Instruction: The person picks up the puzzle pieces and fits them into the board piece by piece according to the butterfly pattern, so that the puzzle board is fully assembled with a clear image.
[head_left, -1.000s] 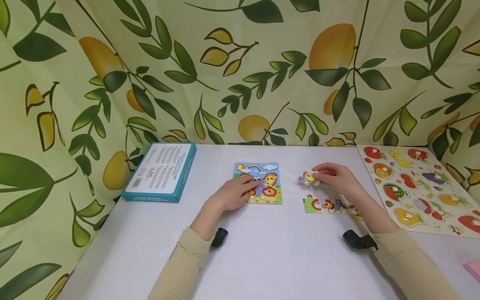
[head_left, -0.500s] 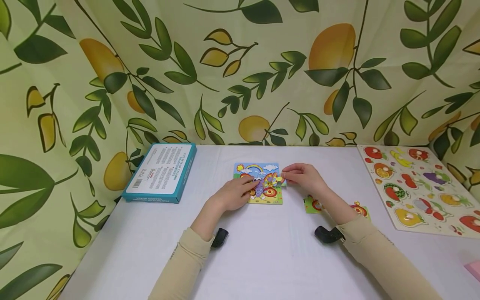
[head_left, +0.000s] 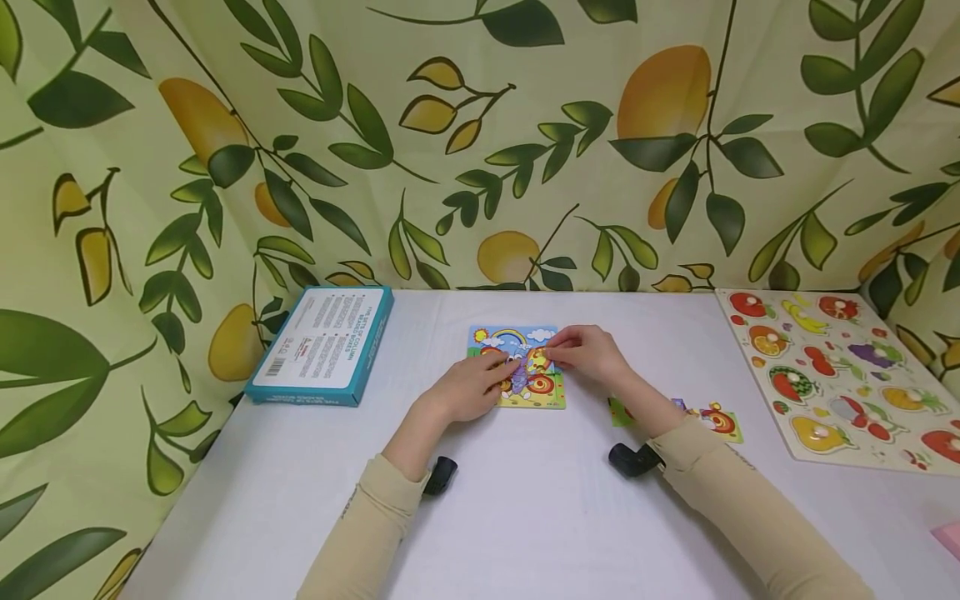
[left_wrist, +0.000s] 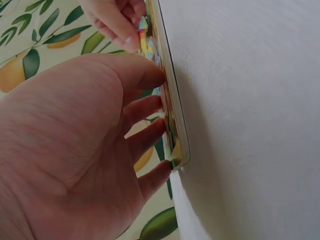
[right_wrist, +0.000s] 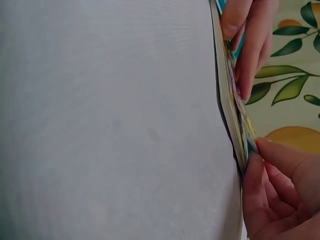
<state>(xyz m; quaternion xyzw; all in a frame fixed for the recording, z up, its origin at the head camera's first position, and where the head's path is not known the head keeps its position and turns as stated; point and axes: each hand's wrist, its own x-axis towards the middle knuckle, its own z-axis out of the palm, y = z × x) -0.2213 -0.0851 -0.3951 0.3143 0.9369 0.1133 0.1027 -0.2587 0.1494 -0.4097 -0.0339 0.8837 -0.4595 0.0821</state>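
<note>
Right hand (head_left: 588,354) has come left to mid-frame, pinching a puzzle piece (head_left: 537,360); relaxed left hand (head_left: 471,387) touches the board (head_left: 550,402).

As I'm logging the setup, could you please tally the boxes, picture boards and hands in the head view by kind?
Boxes: 1 (teal-edged box)
Picture boards: 2 (butterfly board, fruit board)
Hands: 2 (left hand, right hand)
Total: 5

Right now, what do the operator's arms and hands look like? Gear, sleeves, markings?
Left hand and right hand: bare, no gloves. Left sleeve and right sleeve: plain beige. Left sleeve has a small dark marking, unreadable. A rounded black fitting shows by the left cuff, a similar black piece by the right.
</note>
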